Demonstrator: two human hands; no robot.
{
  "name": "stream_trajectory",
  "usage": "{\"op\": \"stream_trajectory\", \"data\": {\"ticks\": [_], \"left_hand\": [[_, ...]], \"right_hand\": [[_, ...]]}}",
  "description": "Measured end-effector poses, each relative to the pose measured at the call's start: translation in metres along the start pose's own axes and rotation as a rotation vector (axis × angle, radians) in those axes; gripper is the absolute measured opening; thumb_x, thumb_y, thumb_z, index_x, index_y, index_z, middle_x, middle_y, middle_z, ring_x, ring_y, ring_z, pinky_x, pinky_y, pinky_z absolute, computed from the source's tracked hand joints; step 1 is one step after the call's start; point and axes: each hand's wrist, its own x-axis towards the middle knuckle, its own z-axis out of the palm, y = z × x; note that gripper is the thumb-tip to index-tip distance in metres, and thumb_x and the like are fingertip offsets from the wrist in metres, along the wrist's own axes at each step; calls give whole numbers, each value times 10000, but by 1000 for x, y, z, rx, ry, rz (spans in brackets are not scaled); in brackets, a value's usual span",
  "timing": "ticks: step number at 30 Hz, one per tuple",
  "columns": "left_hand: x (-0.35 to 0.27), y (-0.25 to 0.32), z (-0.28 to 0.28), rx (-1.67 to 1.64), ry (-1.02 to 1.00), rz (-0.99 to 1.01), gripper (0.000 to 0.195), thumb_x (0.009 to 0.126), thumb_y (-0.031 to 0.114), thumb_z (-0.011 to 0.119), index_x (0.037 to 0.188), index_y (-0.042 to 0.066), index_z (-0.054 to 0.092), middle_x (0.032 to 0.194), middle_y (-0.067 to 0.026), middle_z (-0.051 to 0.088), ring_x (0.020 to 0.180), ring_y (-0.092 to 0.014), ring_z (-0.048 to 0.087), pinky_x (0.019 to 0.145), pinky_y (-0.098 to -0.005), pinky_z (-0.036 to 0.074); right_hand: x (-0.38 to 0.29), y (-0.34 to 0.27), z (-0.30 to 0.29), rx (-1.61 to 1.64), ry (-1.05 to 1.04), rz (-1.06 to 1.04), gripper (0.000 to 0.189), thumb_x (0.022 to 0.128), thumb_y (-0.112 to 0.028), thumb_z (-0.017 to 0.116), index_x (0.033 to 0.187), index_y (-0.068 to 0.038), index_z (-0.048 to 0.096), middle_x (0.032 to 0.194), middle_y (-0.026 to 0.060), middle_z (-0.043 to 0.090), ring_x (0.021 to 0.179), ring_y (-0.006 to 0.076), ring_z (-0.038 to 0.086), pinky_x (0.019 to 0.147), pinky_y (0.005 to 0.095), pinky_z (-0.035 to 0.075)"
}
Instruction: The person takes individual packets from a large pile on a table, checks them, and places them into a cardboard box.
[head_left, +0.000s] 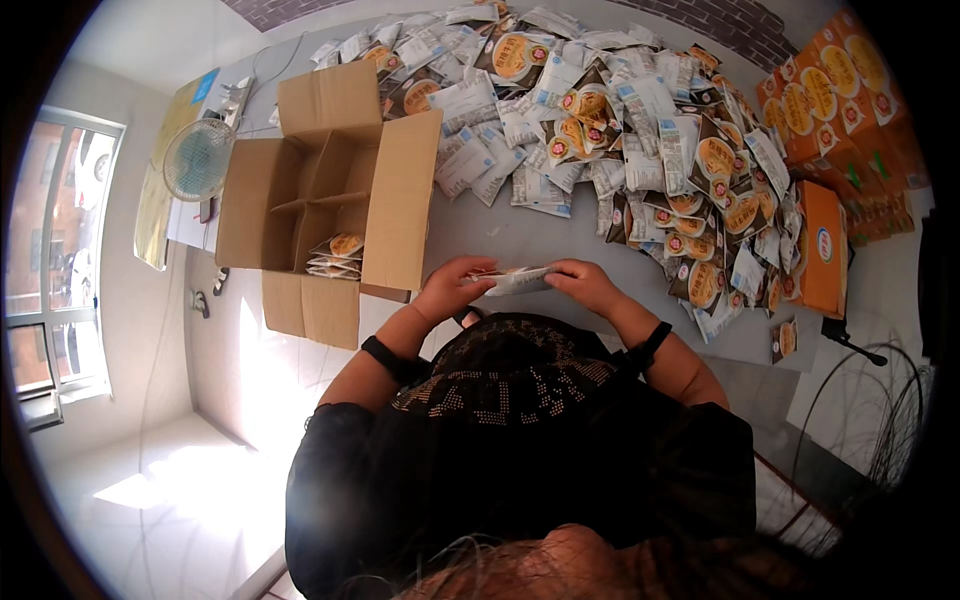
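Close in front of my body, my left hand (457, 286) and my right hand (586, 285) grip the two ends of flat food sachets (519, 280), which seem to be a small stack. To the left stands an open cardboard box (405, 202) with its flaps spread and cardboard dividers making four compartments. Several sachets (335, 256) lie stacked in the compartment nearest me on the right; the other compartments look bare as far as I can see into them. A large loose heap of printed sachets (645, 142) spreads over the grey table (491, 229) beyond my hands and to the right.
Orange printed cartons (832, 97) are stacked at the far right, and an open orange carton (823, 251) stands at the heap's right edge. One sachet (784, 340) lies alone near the table's right corner. A fan (199, 160) stands behind the box at the left.
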Motion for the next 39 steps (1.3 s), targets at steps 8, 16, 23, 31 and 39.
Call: {"op": "stream_trajectory", "data": {"ticks": [8, 16, 23, 31, 39], "left_hand": [[10, 7, 22, 219, -312, -138, 524, 868, 166, 787, 1356, 88, 615, 1244, -133, 689, 1132, -224, 666, 956, -359, 531], [33, 25, 54, 381, -513, -218, 485, 877, 282, 762, 1302, 85, 637, 1134, -132, 730, 1043, -262, 684, 923, -382, 524], [21, 9, 53, 394, -396, -327, 427, 846, 334, 765, 1189, 88, 700, 1027, -139, 744, 980, -285, 710, 876, -395, 531], [-27, 41, 16, 294, -114, -332, 387, 886, 249, 750, 1219, 62, 694, 1112, -143, 741, 1056, -261, 694, 934, -379, 520], [-70, 45, -19, -812, 128, -221, 531, 882, 62, 691, 1389, 2, 544, 1324, -113, 657, 1220, -264, 628, 1077, -429, 479]], "right_hand": [[6, 4, 1, -169, -122, -29, 274, 975, -256, 660, 1052, 0, 723, 908, 76, 717, 820, 137, 627, 750, 304, 497], [-5, 5, -15, -226, -206, -75, 276, 970, -259, 658, 1071, -11, 727, 924, 84, 726, 834, 156, 652, 775, 311, 510], [-17, 44, -41, 31, -15, 0, 300, 988, -239, 640, 1172, -18, 726, 1038, 72, 745, 968, 156, 692, 858, 296, 534], [-35, 82, -49, 118, 44, 46, 284, 1005, -200, 611, 1157, 20, 706, 1043, 85, 734, 967, 169, 697, 867, 300, 547], [-22, 95, -49, 152, 133, 116, 284, 1014, -243, 616, 1127, 4, 700, 997, 73, 723, 894, 149, 696, 797, 288, 552]]}}
